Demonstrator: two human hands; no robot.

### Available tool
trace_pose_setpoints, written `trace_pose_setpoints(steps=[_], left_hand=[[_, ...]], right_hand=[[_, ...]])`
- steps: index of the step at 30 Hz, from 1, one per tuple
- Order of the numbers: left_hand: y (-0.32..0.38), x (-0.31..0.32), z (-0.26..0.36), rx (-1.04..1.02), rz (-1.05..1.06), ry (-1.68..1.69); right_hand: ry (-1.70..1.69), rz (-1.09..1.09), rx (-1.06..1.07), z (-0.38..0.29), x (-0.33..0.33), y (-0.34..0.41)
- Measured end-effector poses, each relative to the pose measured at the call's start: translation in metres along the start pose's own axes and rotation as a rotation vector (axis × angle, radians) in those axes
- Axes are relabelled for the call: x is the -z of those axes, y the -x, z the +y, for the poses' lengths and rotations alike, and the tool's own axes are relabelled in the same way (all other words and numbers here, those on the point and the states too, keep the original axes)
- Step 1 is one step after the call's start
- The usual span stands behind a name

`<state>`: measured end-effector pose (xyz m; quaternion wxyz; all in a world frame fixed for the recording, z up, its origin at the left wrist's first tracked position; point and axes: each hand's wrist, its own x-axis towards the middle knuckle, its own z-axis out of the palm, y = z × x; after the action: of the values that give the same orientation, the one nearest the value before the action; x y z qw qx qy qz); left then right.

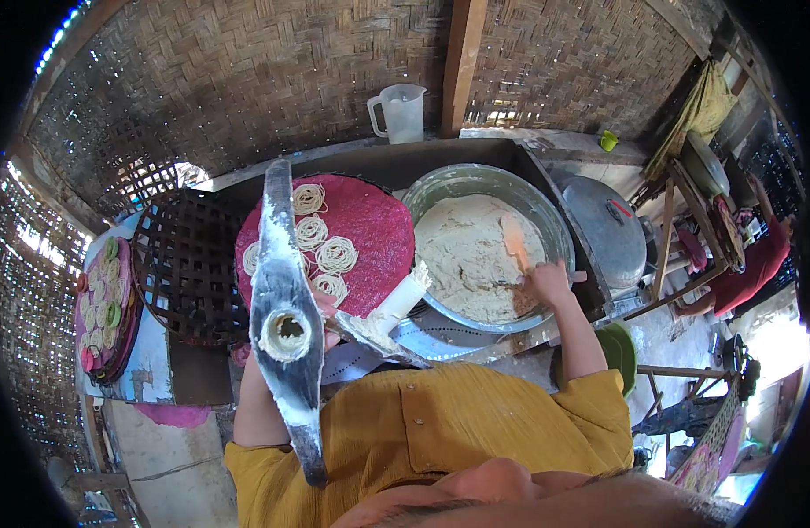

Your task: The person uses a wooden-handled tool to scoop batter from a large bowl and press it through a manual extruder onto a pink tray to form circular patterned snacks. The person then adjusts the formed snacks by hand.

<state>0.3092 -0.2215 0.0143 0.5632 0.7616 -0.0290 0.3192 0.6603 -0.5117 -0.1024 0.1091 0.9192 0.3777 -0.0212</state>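
Observation:
My right hand (pixel 549 285) grips an orange spatula (pixel 514 239), whose blade lies on the pale dough (pixel 468 257) in a large metal basin (pixel 418 188). My left hand (pixel 328 317), mostly hidden, holds a wooden press handle (pixel 369 341) with a white cylinder (pixel 400 303); dough bulges from the cylinder's end beside the basin. Nearer the camera, a long dark wooden press piece (pixel 286 264), dusted white, has a round dough-smeared hole and covers part of that hand. Behind it, several noodle coils (pixel 337 255) rest on a round magenta mat (pixel 378 218).
A woven basket (pixel 187 264) and a tray of coils (pixel 104 297) are at the left. A plastic pitcher (pixel 405 113) stands by the woven wall. Right of the basin is a lidded metal pot (pixel 606 231). Another person (pixel 752 264) in red is at far right.

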Motion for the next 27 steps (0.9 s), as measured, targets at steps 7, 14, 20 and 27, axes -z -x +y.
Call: trace_pose_setpoints(steps=[7,14,20,27], left_hand=[[-0.021,-0.01,-0.028,0.469,0.023,0.329],[-0.105,-0.068,-0.026,0.183,-0.218,-0.576],[-0.103,-0.068,-0.051,0.143,-0.194,-0.565],[-0.082,-0.053,-0.036,0.222,-0.205,-0.281]], right_hand=[[-0.396,-0.079,0.08,0.026,0.078,0.038],[-1.348,-0.122,0.122,0.059,0.156,0.059],[-0.429,0.031,0.152,0.041,0.112,0.04],[-0.095,-0.064,0.071,0.029,0.023,-0.001]])
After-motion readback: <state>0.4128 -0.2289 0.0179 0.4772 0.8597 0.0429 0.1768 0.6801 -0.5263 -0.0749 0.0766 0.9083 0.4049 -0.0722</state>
